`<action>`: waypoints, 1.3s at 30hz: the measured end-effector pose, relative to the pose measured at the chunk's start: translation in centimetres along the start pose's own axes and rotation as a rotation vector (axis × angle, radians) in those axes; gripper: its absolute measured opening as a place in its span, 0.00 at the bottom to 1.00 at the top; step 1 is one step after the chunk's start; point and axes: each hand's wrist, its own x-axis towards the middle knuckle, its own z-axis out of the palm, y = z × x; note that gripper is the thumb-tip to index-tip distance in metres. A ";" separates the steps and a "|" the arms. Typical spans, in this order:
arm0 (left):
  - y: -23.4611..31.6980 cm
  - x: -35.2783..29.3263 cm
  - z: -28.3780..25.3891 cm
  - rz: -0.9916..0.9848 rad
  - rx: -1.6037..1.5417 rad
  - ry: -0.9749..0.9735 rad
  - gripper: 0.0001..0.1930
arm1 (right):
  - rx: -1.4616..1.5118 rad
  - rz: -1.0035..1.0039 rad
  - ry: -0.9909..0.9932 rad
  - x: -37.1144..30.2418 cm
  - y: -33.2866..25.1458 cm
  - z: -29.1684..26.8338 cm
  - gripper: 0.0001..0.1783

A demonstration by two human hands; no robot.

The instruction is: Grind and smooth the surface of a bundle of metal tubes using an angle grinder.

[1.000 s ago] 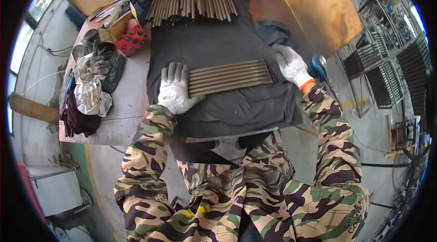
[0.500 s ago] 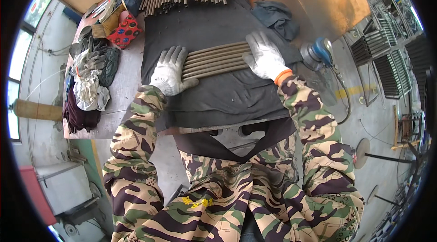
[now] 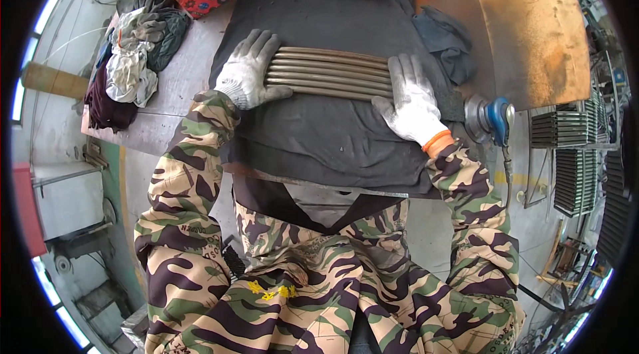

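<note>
Gloved left hand (image 3: 249, 73), fingers outstretched, touched metal tubes (image 3: 333, 75) at their left ends | gloved right hand (image 3: 411, 102), fingers likewise outstretched, met the right ends | black cloth (image 3: 313, 131) lay beneath

Green, tan and dark-brown camouflage cloth garment (image 3: 293, 317): small dark printed capital letters (image 3: 213, 247) on left sleeve (image 3: 176, 187), more toward lower right edge | front: yellow character-like marking (image 3: 271, 291), too small to read | elsewhere: no legible lettering
</note>
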 end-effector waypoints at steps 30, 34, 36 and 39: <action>1.0 1.2 -0.8 0.026 -0.052 0.009 0.55 | 0.048 0.011 0.066 -1.0 -0.9 -0.3 0.42; 0.7 1.1 -0.1 0.028 -0.032 0.034 0.56 | 0.030 0.018 0.055 -0.8 -1.4 -0.8 0.42; 0.7 1.2 0.1 0.022 -0.017 0.028 0.56 | 0.054 0.052 -0.017 -0.6 -1.5 -1.2 0.44; 0.8 1.2 0.1 0.022 -0.006 0.028 0.56 | 0.056 0.059 -0.025 -0.6 -1.4 -1.1 0.44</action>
